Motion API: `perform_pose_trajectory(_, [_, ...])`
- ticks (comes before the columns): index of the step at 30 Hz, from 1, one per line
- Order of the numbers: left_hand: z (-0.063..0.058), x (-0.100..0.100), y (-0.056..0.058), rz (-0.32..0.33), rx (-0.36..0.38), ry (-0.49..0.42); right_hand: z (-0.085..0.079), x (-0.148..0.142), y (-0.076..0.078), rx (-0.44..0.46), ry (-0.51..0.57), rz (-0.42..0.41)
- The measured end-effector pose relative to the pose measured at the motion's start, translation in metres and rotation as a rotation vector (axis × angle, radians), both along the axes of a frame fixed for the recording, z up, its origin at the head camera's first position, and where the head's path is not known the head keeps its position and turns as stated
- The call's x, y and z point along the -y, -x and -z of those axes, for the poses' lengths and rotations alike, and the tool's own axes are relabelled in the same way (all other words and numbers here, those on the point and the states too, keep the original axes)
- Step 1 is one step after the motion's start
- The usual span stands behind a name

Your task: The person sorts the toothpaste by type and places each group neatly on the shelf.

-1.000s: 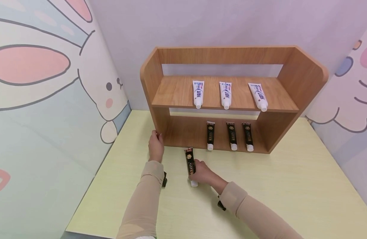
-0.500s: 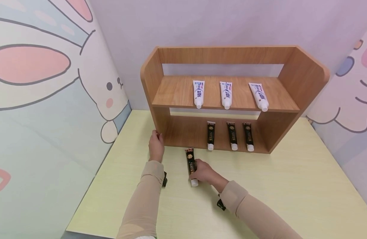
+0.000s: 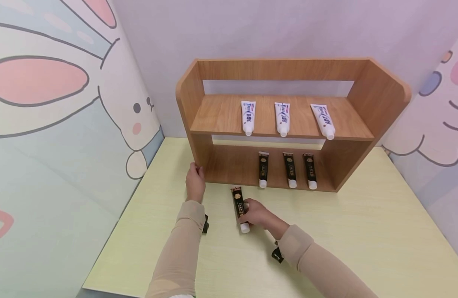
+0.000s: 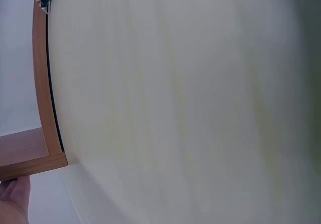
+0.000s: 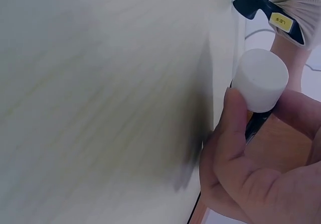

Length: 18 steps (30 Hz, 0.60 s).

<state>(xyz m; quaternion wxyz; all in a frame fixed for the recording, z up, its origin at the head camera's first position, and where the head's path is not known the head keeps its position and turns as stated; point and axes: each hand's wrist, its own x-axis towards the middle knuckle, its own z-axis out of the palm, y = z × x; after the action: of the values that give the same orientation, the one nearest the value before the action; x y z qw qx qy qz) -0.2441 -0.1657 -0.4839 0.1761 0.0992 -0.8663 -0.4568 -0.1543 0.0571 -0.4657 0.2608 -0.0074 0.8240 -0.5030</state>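
Note:
My right hand (image 3: 256,214) grips a black toothpaste tube (image 3: 238,203) by its lower part, in front of the shelf. Its printed face is up and its white cap (image 5: 261,78) points toward me; in the right wrist view, thumb and fingers hold it from both sides just behind the cap. My left hand (image 3: 195,182) holds the front edge of the wooden shelf's (image 3: 229,165) left side panel. In the left wrist view, the fingers (image 4: 19,196) lie against that panel's outer face.
Several tubes lie on the shelf: white toothpaste tubes (image 3: 282,118) on the upper board, black ones (image 3: 289,167) on the lower board, right of its middle. Caps face front. The shelf stands on a pale yellow table (image 3: 381,231) between painted walls (image 3: 113,103).
The black tube in my right hand has tilted slightly, its cap end shifting a little right and its tail a little toward me. The left hand stays on the shelf.

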Motion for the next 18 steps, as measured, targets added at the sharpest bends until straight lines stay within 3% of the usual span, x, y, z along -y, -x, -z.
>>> perform_pose_trajectory(9, [0.001,0.001,0.000,0.003,-0.003,-0.006,-0.002,-0.001,-0.002,-0.006,0.008,0.004])
perform_pose_trajectory(18, [-0.001,0.000,-0.001,-0.002,0.013,-0.014,-0.005,0.001,0.008,-0.016,0.045,0.011])
